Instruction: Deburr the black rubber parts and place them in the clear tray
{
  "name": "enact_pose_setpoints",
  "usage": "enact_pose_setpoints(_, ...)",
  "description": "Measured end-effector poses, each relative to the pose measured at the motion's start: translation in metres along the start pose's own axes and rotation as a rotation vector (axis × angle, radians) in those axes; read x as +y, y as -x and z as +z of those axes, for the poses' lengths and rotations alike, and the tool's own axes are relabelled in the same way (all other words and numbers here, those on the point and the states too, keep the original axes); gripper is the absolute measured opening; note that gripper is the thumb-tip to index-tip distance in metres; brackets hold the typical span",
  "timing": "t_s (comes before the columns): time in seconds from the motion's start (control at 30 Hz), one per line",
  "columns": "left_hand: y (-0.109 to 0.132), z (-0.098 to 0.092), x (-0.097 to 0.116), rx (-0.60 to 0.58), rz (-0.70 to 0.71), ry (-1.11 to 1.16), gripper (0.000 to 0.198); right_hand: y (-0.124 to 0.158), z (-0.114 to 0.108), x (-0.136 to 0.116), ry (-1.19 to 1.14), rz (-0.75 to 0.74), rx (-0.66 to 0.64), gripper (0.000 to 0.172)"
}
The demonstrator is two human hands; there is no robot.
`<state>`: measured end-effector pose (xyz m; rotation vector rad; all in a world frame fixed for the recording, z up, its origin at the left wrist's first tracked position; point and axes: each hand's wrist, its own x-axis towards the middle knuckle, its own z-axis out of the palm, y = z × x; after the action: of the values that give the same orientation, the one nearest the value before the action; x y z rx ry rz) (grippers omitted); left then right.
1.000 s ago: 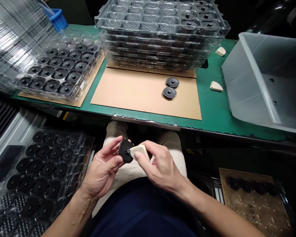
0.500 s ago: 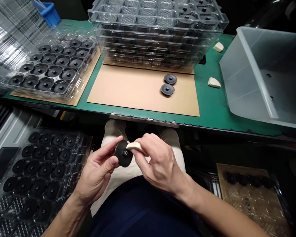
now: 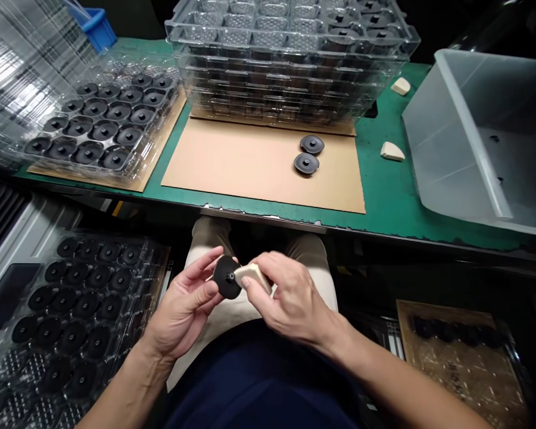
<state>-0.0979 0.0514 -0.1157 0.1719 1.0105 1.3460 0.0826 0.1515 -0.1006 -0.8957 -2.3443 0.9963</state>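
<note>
Above my lap, my left hand (image 3: pixel 185 301) grips a round black disc (image 3: pixel 226 279) by its edge, its face with a small central stub turned toward my right hand. My right hand (image 3: pixel 290 295) pinches a cream-coloured block (image 3: pixel 252 277) between thumb and fingers, and the block's tip touches the disc close to the stub. Two more black parts, one (image 3: pixel 311 145) just behind the other (image 3: pixel 306 163), lie on the cardboard sheet (image 3: pixel 232 158). Two similar cream blocks (image 3: pixel 401 86) (image 3: pixel 392 151) rest on the green table to the right.
Stacked clear trays (image 3: pixel 277 77) stand behind the cardboard. A tray of black parts (image 3: pixel 129 161) is at the left on the green table (image 3: pixel 384 202), another (image 3: pixel 129 289) below it. A translucent bin (image 3: pixel 455 137) stands right; a blue bin (image 3: pixel 100 30) is back left.
The cream block has turned in my right hand, showing more of its broad face, and its tip has moved lower toward the disc's centre. The view has shifted slightly.
</note>
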Motion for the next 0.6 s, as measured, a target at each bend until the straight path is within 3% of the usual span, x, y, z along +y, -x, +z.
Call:
enact_pose_setpoints(0.07,0.000,0.001,0.000,0.005,0.131,-0.121,0.056,0.002,0.004,-0.004,-0.151,0.202,-0.046,0.030)
enact_pose_setpoints(0.13,0.000,0.002,0.000,0.004,0.268,-0.211,0.056,0.000,0.005,-0.010,-0.219,0.261,-0.028,0.030)
enact_pose_setpoints(0.3,-0.004,0.006,-0.001,-0.020,0.500,-0.309,0.060,-0.011,0.000,-0.025,-0.187,0.094,0.203,0.015)
enact_pose_setpoints(0.43,-0.004,0.013,0.002,-0.012,0.560,-0.296,0.058,-0.013,-0.003,-0.036,-0.197,-0.079,0.169,0.007)
enact_pose_setpoints(0.6,0.003,0.020,0.009,0.019,0.573,-0.272,0.060,-0.010,-0.008,-0.040,-0.160,-0.128,0.111,0.010)
